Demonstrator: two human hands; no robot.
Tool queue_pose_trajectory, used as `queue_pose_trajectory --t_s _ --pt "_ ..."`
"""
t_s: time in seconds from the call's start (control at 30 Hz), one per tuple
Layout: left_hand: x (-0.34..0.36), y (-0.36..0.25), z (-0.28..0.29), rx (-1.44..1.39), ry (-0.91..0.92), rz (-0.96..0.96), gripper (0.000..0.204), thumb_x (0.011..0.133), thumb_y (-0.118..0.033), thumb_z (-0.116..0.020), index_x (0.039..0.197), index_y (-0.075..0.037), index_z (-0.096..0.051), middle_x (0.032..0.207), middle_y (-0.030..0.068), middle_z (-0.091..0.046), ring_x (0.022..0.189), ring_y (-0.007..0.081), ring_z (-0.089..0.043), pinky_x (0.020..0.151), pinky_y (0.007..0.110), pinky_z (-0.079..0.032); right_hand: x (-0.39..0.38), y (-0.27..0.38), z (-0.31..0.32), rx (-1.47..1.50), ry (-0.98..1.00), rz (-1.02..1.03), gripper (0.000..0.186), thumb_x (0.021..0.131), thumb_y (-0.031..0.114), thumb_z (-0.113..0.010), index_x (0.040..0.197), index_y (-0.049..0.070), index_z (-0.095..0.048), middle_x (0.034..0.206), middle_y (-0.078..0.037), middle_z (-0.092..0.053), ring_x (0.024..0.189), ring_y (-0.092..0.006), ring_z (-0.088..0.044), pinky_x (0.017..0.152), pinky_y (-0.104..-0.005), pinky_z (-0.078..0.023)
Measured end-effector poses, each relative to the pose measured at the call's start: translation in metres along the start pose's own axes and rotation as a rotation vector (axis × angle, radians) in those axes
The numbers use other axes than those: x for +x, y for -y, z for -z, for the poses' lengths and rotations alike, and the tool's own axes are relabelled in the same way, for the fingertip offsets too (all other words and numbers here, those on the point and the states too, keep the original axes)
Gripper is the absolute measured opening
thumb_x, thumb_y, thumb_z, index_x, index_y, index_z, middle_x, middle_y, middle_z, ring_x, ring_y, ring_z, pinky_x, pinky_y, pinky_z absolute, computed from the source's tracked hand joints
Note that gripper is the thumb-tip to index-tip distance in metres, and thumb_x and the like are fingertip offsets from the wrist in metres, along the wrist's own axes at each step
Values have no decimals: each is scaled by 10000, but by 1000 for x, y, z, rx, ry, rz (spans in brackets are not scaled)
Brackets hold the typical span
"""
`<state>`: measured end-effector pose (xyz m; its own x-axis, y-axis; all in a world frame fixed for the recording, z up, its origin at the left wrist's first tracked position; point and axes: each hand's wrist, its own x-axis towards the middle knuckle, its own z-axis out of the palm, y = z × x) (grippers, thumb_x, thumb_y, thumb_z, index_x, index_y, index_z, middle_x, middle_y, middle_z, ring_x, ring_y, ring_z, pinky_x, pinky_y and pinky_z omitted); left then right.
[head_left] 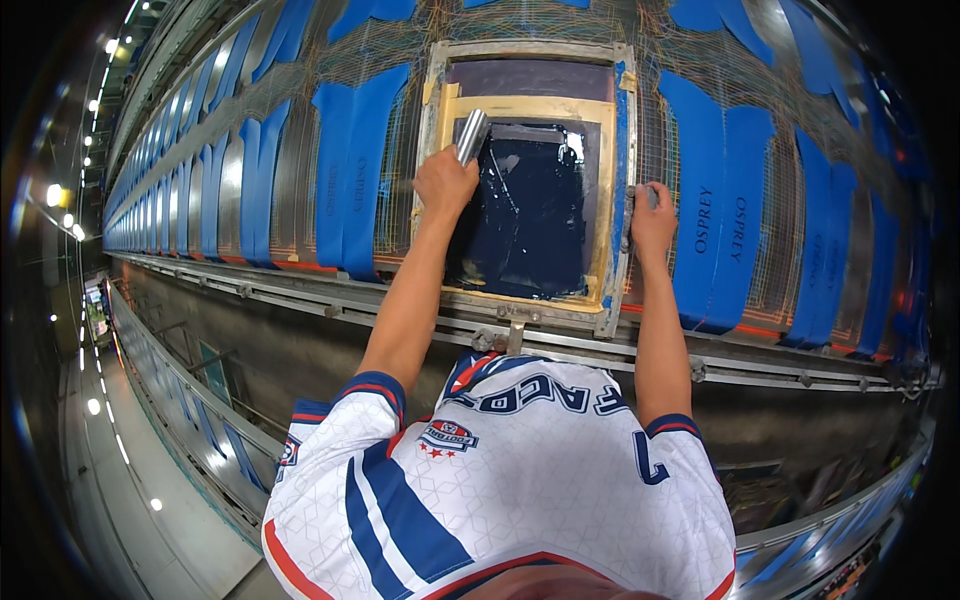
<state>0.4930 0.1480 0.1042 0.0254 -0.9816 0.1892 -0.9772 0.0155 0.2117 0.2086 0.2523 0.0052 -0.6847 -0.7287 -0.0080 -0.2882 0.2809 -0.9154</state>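
Note:
A screen printing frame lies on the long table in front of me, with tan tape round its mesh. Dark navy ink covers most of the mesh and shines wet at the upper right. My left hand is closed round a squeegee with a silvery metal handle, over the frame's left side; its lower part is hidden by the hand. At the frame's right edge, my right hand is closed on the rim, its fingertips partly hidden.
Blue fabric pieces lie in rows along the table to both sides, some with dark lettering, like the blue piece right of the frame. A metal rail with clamps runs along the table's near edge. Another long table stands behind, beside a walkway.

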Motion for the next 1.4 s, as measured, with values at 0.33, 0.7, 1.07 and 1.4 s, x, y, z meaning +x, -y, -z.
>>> queue_pose_trajectory --t_s 0.33,0.7,1.07,1.4 --pt "-42 -13 10 -215 300 -541 177 816 -252 -749 928 -119 -711 886 98 -709 807 338 -684 708 460 -528 2 -10 6 -58 103 -98 368 919 376 -677 1171 108 -672 1057 -145 -711 969 -310 -667 834 -409 -502" --pt "106 -3 -29 -388 365 -918 206 762 -208 -808 906 -102 -706 813 120 -686 795 356 -659 698 447 -507 58 153 -64 -467 799 586 416 817 269 -791 1148 38 -692 1078 -201 -713 1017 -374 -663 888 -449 -520" --pt "60 10 -43 -509 337 -803 179 737 -220 -797 898 -161 -743 771 108 -700 756 357 -674 664 455 -523 30 107 -84 -627 641 823 216 748 209 -785 883 65 -698 829 -179 -681 882 -360 -659 862 -474 -478" --pt "-102 50 -6 -391 206 -880 368 657 -190 -858 992 -126 -721 913 9 -712 850 233 -647 812 376 -449 -122 69 -18 -528 587 889 258 682 79 -769 884 85 -609 859 -81 -659 906 -280 -621 861 -401 -445"
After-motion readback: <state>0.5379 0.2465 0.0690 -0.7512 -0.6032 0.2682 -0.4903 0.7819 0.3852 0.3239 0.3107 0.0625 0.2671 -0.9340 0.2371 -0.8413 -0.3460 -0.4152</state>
